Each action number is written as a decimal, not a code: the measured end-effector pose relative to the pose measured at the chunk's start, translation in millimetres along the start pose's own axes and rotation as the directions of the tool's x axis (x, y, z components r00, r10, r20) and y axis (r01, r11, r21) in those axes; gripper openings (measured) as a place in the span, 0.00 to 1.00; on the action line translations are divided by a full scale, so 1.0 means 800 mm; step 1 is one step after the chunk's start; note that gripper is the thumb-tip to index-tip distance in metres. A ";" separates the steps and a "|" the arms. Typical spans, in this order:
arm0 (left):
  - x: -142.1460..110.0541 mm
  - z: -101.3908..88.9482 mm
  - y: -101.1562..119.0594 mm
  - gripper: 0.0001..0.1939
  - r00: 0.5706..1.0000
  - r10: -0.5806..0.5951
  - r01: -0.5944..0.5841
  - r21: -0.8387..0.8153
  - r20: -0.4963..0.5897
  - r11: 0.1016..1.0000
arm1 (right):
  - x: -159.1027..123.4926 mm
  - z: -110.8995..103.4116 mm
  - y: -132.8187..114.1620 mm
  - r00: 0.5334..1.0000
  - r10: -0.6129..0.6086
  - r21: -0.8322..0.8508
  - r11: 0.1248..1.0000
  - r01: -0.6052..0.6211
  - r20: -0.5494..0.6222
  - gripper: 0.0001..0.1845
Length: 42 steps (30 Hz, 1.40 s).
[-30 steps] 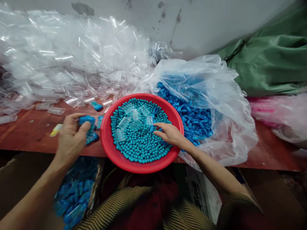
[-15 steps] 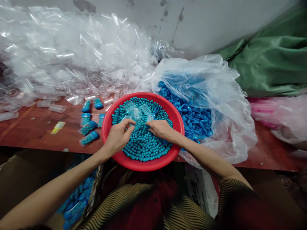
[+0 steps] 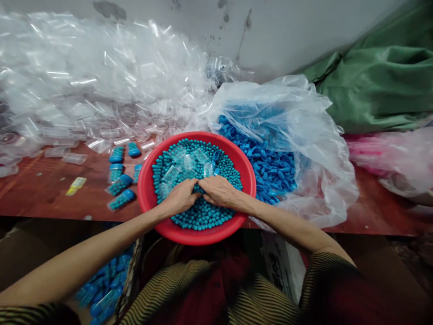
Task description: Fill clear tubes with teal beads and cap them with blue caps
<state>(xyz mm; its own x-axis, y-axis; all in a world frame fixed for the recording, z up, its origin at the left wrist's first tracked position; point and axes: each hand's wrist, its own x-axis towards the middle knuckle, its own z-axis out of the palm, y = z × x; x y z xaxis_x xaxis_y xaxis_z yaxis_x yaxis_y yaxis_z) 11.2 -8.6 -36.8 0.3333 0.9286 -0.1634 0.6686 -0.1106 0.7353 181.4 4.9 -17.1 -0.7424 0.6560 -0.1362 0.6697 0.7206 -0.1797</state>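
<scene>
A red basin (image 3: pixel 146 198) holds many teal beads (image 3: pixel 203 217). Several clear plastic tubes (image 3: pixel 172 173) lie on the beads, along with a blue cap (image 3: pixel 216 156). My left hand (image 3: pixel 181 197) and my right hand (image 3: pixel 221 192) meet fingertip to fingertip over the middle of the basin, low against the beads. Fingers of both are closed in a pinch. What they hold, if anything, is hidden by the fingers.
Bead-filled tubes with blue caps (image 3: pixel 122 199) lie left of the basin, near a yellow label (image 3: pixel 76 186). Behind rises a heap of clear tubes (image 3: pixel 101 76). At right, a plastic bag (image 3: pixel 324 180) holds blue caps (image 3: pixel 274 174). Below, a box contains filled tubes (image 3: pixel 106 293).
Both hands have come together and moved down toward the near part of the basin. Their fingertips, apart before, now meet. The view has shifted slightly.
</scene>
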 end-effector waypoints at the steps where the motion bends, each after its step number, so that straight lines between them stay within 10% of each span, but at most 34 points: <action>1: 0.002 0.000 0.000 0.11 1.000 0.005 -0.005 0.009 0.016 1.000 | 0.000 0.001 0.002 1.000 0.006 0.058 0.998 -0.005 -0.017 0.11; 10: 0.005 -0.008 0.018 0.16 0.988 -0.086 0.148 -0.587 0.131 0.796 | -0.007 -0.011 0.021 0.961 0.240 0.793 0.608 -0.036 -0.140 0.06; 16: -0.011 -0.015 0.028 0.19 0.941 -0.200 0.336 -0.697 0.272 0.633 | -0.006 -0.044 0.057 0.924 0.380 0.423 0.844 -0.329 -0.041 0.11; 23: -0.022 -0.025 0.028 0.18 0.913 -0.161 0.406 -0.797 0.375 0.448 | 0.019 -0.018 0.068 0.861 0.473 0.184 0.844 -0.504 0.187 0.22; 30: -0.019 -0.017 0.024 0.10 0.902 -0.309 0.430 -0.688 0.301 0.585 | 0.002 -0.028 0.046 0.889 0.457 0.162 0.877 -0.452 0.005 0.19; 37: -0.017 -0.011 0.022 0.07 0.961 -0.207 0.276 -0.588 0.183 0.760 | 0.006 -0.013 0.007 0.978 0.079 0.508 0.861 0.030 -0.191 0.17; 42: -0.019 -0.017 0.019 0.08 0.968 -0.219 0.249 -0.607 0.125 0.754 | -0.012 -0.012 0.014 0.997 0.045 0.417 0.909 -0.014 -0.065 0.20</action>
<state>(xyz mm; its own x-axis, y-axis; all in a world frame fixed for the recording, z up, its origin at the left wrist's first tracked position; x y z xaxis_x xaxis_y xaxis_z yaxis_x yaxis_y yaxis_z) 7.4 -19.4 -14.1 0.2597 0.8783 -0.4015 0.1839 0.3632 0.9134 196.7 8.7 -8.8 -0.7083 0.7012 -0.0811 0.6113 0.5519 -0.5672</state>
